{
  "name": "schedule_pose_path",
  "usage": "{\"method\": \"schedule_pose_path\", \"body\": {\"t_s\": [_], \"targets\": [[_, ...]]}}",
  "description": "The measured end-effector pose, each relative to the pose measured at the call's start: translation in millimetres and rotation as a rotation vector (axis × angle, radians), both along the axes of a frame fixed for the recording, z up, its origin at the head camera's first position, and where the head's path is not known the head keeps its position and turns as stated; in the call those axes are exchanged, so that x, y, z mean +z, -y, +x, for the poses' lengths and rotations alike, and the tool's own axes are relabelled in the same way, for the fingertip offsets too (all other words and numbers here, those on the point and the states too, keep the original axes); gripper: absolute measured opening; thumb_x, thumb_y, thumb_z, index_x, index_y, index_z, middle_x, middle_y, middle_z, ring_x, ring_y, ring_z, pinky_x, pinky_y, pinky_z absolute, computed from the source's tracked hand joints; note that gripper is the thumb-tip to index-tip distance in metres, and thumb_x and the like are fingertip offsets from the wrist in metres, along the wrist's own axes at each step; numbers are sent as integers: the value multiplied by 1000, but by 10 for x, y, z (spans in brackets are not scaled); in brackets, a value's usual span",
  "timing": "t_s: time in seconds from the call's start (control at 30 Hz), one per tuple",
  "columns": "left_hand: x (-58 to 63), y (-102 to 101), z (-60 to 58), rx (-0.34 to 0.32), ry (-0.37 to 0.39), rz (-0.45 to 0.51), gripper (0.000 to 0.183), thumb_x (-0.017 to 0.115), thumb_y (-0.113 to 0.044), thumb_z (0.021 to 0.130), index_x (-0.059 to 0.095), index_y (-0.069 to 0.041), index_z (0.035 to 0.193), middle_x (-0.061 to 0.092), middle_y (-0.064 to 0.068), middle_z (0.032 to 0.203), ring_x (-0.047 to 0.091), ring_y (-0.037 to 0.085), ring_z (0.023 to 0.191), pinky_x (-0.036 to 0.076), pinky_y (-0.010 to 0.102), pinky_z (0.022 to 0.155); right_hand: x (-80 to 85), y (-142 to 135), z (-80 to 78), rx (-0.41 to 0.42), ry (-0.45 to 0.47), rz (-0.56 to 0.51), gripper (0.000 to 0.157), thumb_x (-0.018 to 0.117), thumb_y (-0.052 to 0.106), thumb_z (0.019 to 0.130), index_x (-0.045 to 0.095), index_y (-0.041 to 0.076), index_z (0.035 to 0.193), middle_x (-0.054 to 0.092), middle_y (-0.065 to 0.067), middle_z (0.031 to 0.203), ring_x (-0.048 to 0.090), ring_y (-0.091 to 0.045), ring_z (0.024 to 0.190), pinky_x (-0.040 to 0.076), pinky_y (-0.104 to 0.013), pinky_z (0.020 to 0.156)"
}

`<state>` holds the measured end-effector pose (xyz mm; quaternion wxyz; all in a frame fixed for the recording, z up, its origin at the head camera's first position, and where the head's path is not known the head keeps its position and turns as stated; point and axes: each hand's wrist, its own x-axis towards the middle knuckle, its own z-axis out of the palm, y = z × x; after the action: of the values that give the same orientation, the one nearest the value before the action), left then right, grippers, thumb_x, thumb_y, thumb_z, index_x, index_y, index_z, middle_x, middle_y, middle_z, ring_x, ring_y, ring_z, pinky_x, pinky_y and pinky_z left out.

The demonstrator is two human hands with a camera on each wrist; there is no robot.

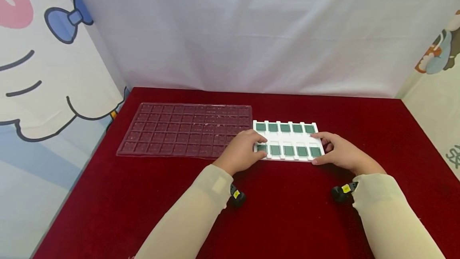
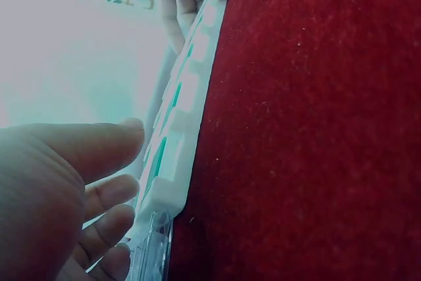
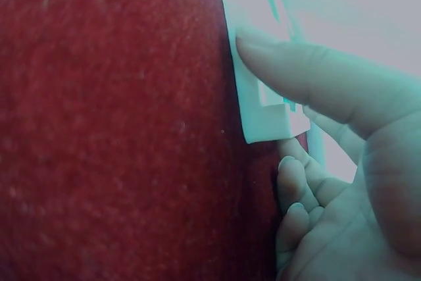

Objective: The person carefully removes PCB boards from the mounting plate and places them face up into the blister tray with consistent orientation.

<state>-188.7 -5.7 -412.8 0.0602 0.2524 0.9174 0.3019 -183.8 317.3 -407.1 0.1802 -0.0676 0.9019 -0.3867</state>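
A white plastic tray (image 1: 284,138) lies on the red cloth, with two rows of flat dark green squares (image 1: 289,150) in its slots. My right hand (image 1: 339,152) grips the tray's right end; in the right wrist view the thumb (image 3: 276,60) presses its near side, and the other fingers are bent by the end. At the opposite end is my left hand (image 1: 241,152), its thumb and forefinger spread over the corner. The left wrist view shows that thumb (image 2: 108,146) straight and the fingers loosely bent beside the tray (image 2: 191,93).
A clear plastic tray (image 1: 172,127) with many square compartments lies on the red-covered table (image 1: 287,211) to the left, its right edge meeting the white tray. A white curtain (image 1: 251,31) hangs behind the table, and printed cloths hang at both sides.
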Motion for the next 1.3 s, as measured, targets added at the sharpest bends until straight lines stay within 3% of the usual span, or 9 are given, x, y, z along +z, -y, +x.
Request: {"method": "schedule_pose_path", "body": {"t_s": [0.37, 0.83, 1.3], "targets": [[-31, -56, -68, -36, -50, -99, 37, 77, -28, 95, 73, -14, 129, 65, 2, 125, 58, 21, 120, 45, 32, 107, -15, 12, -1, -12, 20, 18, 87, 89, 18, 81, 43, 1, 153, 50, -17, 117, 50, -29, 97, 47, -31, 74], [-114, -58, -76, 51, 74, 45, 37, 82, -21, 90, 75, -14, 126, 67, 2, 127, 56, 22, 124, 43, 36, 110, -9, 20, 7, -11, 18, 17, 86, 88, 17, 81, 43, 0, 153, 50, -17, 117, 49, -29, 97, 47, -31, 74], [-106, -79, -85, 61, 46, 26, 32, 82, -20, 90, 78, -15, 121, 70, 0, 120, 59, 20, 118, 46, 33, 106, -12, 20, 8, -11, 11, 22, 85, 88, 17, 81, 43, 0, 152, 51, -17, 116, 50, -30, 97, 48, -31, 74]]}}
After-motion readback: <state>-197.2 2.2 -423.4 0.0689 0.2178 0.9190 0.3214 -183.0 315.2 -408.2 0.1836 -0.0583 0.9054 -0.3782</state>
